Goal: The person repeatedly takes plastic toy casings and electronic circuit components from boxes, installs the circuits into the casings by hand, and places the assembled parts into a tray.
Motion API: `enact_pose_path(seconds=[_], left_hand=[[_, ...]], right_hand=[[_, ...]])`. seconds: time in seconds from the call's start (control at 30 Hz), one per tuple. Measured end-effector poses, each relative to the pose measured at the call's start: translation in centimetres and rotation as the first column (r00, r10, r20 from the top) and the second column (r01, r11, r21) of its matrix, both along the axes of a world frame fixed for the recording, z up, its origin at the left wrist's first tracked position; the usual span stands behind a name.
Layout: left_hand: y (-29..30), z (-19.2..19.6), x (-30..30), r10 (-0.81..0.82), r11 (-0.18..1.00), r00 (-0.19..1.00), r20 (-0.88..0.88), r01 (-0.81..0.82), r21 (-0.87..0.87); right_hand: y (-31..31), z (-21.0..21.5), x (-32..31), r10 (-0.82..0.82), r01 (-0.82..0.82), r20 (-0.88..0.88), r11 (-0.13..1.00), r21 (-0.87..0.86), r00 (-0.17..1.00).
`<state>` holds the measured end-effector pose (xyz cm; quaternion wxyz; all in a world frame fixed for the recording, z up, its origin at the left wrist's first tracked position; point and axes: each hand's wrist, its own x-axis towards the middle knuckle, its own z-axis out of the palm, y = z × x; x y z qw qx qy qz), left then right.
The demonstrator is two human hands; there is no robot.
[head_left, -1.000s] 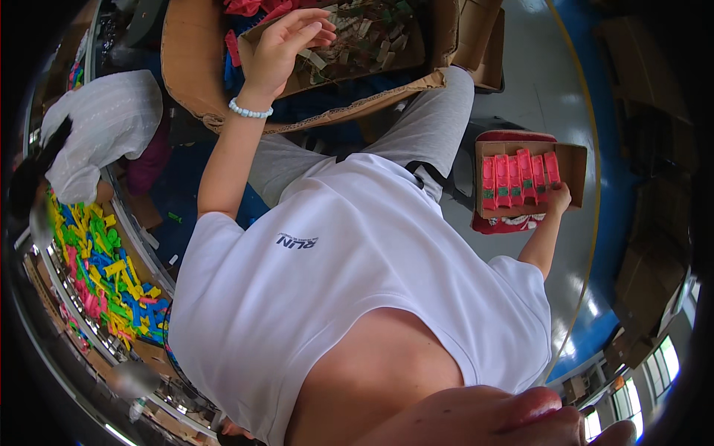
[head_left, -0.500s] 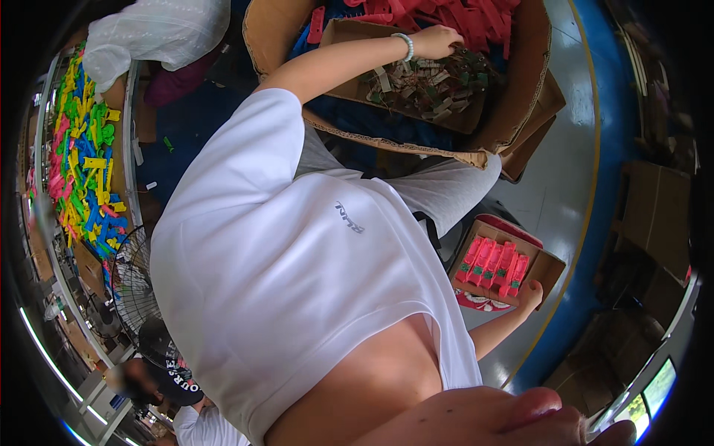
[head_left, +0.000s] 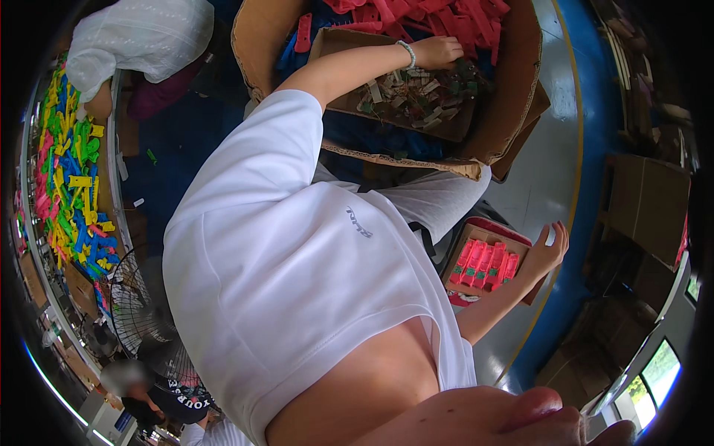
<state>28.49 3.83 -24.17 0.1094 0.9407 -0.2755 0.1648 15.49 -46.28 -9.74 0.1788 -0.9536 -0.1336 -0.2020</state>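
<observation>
Reaching toward the top of the frame, the left hand (head_left: pixel 437 52) rests with fingers curled among small dark and green pieces (head_left: pixel 416 97) in a shallow cardboard tray (head_left: pixel 357 104); what it grips I cannot tell. At right of centre, the right hand (head_left: pixel 549 251), fingers spread, supports a small cardboard box (head_left: pixel 520 241) of red pieces (head_left: pixel 485 264). Colourful plastic parts (head_left: pixel 67 193) lie at the left edge.
</observation>
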Motion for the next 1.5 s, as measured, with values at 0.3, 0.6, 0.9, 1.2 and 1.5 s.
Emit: enact_pose_path(seconds=[0.3, 0.6, 0.9, 1.2, 1.5], left_hand=[[-1.4, 11.3, -7.4, -0.064, 0.719, 0.989, -0.13, -0.044, -0.693], [0.8, 15.3, -13.5, -0.113, 0.563, 0.941, -0.319, -0.203, -0.801], [2.9, 13.4, -13.5, 0.124, 0.469, 0.925, -0.36, -0.374, -0.8], [7.2, 11.0, -8.5, -0.233, 0.586, 0.928, -0.291, -0.105, -0.803], [20.1, 1.8, 4.1, 0.709, 0.691, 0.704, -0.037, -0.684, 0.232]], right_hand=[[26.2, 4.7, 5.1, 0.511, -0.297, -0.101, 0.637, 0.711, 0.854], [31.8, 1.6, 6.9, 0.749, -0.261, -0.223, 0.469, 0.844, 0.624], [35.5, 0.3, 7.0, 0.716, -0.148, -0.36, 0.54, 0.828, 0.598], [36.8, -1.2, 7.9, 0.743, 0.015, -0.424, 0.488, 0.873, 0.517], [34.2, 0.8, 7.8, 0.689, -0.142, -0.428, 0.607, 0.782, 0.585]])
